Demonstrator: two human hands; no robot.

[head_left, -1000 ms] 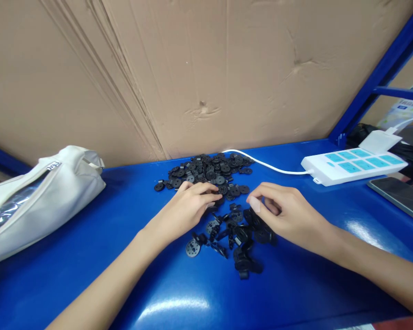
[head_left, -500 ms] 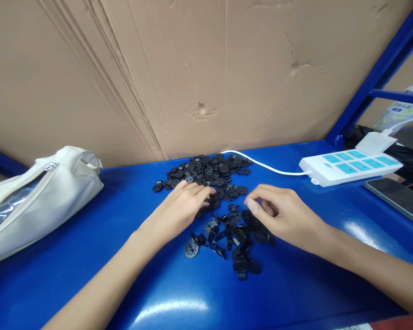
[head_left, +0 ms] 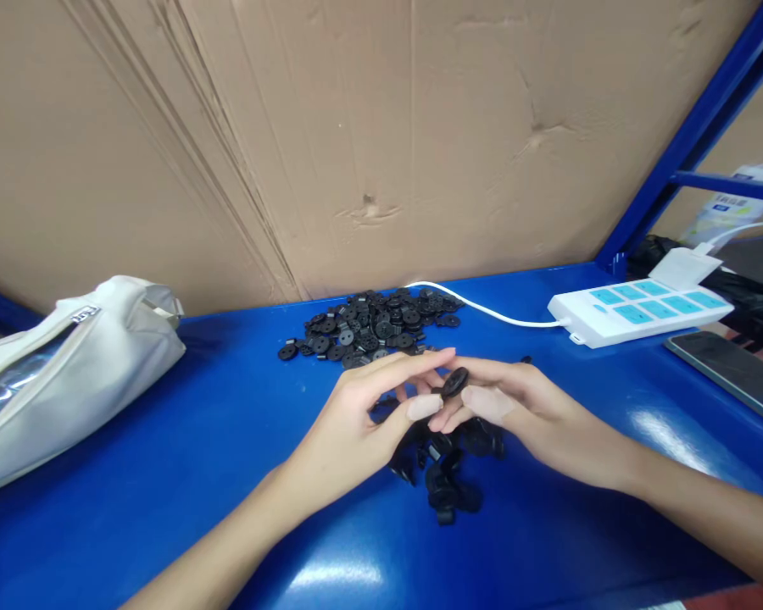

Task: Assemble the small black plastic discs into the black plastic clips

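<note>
My left hand (head_left: 369, 407) and my right hand (head_left: 534, 407) meet above the near pile, fingers closed, with tape-like wraps on both thumbs. Between their fingertips is a small round black plastic clip (head_left: 456, 383), tilted, with its far side hidden by fingers. Both hands appear to grip it. Beneath them lies a loose heap of black plastic clips (head_left: 445, 487), partly covered by the hands. Behind, a larger pile of flat black perforated discs (head_left: 381, 322) spreads against the cardboard.
A white power strip (head_left: 642, 313) with a plugged-in adapter (head_left: 685, 267) stands at right, its white cable (head_left: 489, 315) running behind the pile. A phone (head_left: 731, 373) lies beside it. At left is a pale zippered bag (head_left: 120, 339). Cardboard (head_left: 356, 127) walls the blue table's (head_left: 229, 424) back.
My hands have come together from either side of the near heap. A black clip is now held between their fingertips. The view has shifted slightly.
</note>
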